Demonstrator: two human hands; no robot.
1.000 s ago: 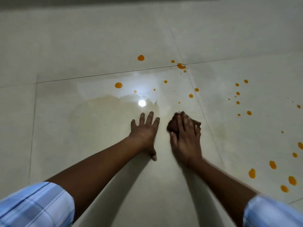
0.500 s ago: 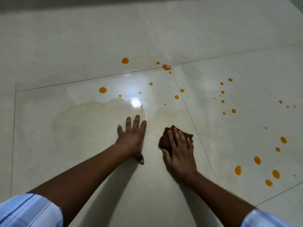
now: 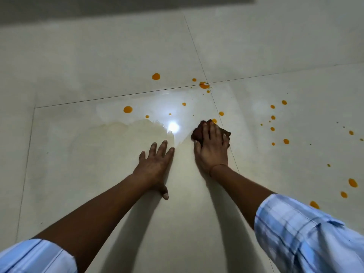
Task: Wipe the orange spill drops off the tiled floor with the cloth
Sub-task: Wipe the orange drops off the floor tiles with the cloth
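This is an indoor room, most probably in a home, though nothing shows which room it is. The whole view is a tiled floor [image 3: 82, 62] of large, pale cream tiles, joined by thin dark grout lines [image 3: 98, 99]. The tiles are so glossy that a lamp shows in them as a round, bright white reflection [image 3: 173, 127], so the light is electric. Along the far edge runs a dark band [image 3: 98, 8], maybe the foot of a wall; I cannot tell. Orange drops [image 3: 128, 109] lie scattered over several tiles, like a small household spill. The person's checked blue sleeves [image 3: 307, 237] look like everyday clothing.
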